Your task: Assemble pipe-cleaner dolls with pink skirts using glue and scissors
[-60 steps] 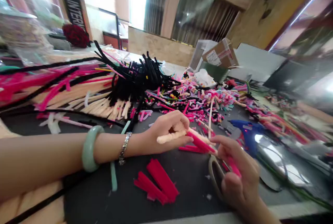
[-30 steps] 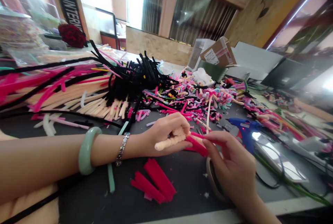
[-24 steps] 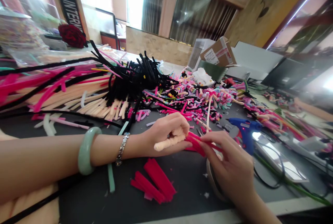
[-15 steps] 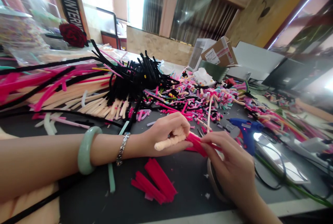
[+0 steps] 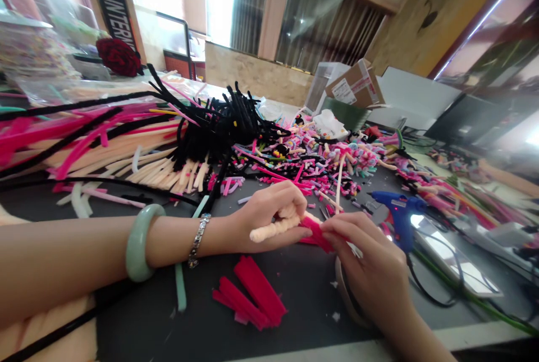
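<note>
My left hand [image 5: 273,210] is closed around a bent cream pipe cleaner [image 5: 272,232], its blunt end sticking out towards the wrist. Joined to it or lying against it is a red pipe cleaner piece [image 5: 318,233]; its far part is covered by fingers. My right hand [image 5: 370,261] pinches that red piece between thumb and fingertips, close to the left fingertips. Below the hands lie flat bundles of cut red pipe cleaners [image 5: 261,294] on the dark table. A round, pale-rimmed object [image 5: 349,294] is partly hidden under my right hand.
A blue glue gun [image 5: 398,213] stands right of my right hand, its cable trailing. Behind are a black pipe cleaner bundle [image 5: 219,126], long cream pipe cleaners [image 5: 160,174] and a heap of small coloured pieces [image 5: 295,165]. A cardboard box [image 5: 356,87] sits at the back.
My right hand has shifted slightly left along the red piece, nearer my left fingertips. The left hand has stayed almost still.
</note>
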Available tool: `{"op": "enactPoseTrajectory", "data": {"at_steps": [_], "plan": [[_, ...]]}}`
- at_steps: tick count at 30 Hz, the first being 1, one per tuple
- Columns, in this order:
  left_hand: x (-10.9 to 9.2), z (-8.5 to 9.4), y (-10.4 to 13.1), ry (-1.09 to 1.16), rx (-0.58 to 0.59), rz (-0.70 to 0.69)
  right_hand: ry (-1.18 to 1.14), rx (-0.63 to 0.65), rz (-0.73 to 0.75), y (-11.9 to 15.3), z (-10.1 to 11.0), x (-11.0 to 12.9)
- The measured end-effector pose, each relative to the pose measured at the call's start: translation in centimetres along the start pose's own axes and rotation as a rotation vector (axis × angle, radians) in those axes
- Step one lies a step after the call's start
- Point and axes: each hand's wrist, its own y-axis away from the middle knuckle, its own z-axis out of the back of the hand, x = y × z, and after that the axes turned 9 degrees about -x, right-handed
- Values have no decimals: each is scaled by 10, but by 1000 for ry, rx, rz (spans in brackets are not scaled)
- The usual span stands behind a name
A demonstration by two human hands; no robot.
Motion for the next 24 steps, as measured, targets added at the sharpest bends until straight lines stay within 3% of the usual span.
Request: {"op": "enactPoseTrajectory", "data": {"at_steps": [24], "plan": [[-4, -1, -3, -14, -28, 7, 19, 27, 60, 3, 0, -2]]}}
